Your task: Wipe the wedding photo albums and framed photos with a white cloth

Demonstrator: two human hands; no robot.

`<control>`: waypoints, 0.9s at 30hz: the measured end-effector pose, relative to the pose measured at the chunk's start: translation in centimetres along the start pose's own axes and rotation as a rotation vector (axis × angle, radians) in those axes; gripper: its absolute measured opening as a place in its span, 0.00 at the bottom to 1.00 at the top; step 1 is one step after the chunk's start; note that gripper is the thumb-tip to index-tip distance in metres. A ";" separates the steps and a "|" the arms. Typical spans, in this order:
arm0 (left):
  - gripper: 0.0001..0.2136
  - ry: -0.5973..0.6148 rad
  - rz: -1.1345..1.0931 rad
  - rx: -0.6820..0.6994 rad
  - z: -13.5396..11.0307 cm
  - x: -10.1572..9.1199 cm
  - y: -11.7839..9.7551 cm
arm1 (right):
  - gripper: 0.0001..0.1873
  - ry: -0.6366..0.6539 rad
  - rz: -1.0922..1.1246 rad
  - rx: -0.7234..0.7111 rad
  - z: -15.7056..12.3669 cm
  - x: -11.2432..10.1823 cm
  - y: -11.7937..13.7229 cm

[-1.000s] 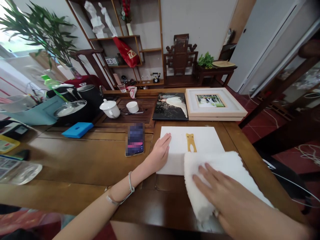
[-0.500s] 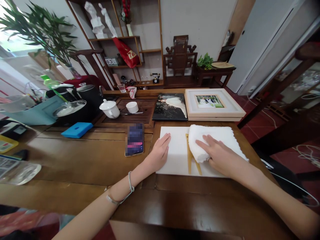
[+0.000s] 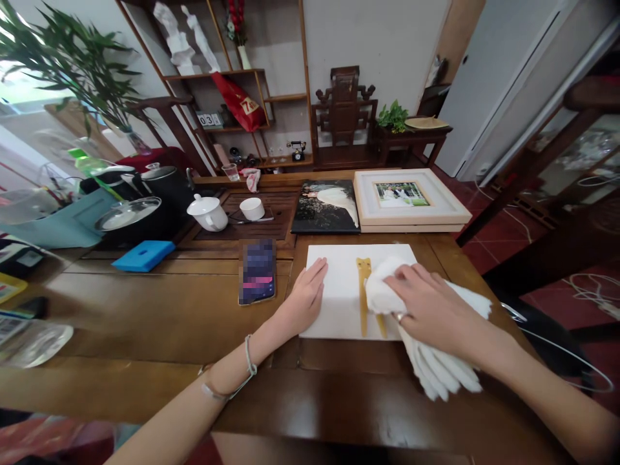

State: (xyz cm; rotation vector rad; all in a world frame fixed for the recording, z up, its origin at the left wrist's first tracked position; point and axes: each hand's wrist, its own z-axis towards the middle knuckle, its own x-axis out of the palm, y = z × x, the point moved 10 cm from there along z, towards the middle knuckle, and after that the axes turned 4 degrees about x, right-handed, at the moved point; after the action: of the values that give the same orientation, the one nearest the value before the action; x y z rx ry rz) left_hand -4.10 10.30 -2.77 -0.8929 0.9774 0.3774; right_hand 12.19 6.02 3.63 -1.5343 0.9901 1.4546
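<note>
A white board (image 3: 341, 294) with a yellow cat figure (image 3: 363, 284) lies flat on the wooden table (image 3: 159, 316). My left hand (image 3: 304, 298) rests flat on the board's left edge, fingers stretched out. Over the board's right half, my right hand (image 3: 431, 307) is closed on a white towel (image 3: 436, 352). The towel bunches under the fingers and trails off toward the table's near right.
A phone (image 3: 258, 271) lies left of the board. Behind it are a dark photo print (image 3: 327, 206) and a framed photo (image 3: 409, 200). A tea tray with white cups (image 3: 208, 213), black pots (image 3: 145, 200) and a blue pad (image 3: 143, 255) sit at left.
My right hand pushed the towel up across the board, then drew it back toward me, bunching it. The left hand stayed on the board's left edge.
</note>
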 end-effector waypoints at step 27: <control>0.23 -0.022 -0.001 0.004 0.0 -0.1 0.1 | 0.38 0.020 -0.063 -0.046 1.2 2.8 -1.1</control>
State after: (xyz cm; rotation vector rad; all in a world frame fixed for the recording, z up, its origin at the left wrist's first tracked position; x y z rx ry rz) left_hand -4.20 10.32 -2.76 -0.8836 0.9578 0.3835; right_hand 12.83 7.48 0.79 -1.6017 0.9182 1.4294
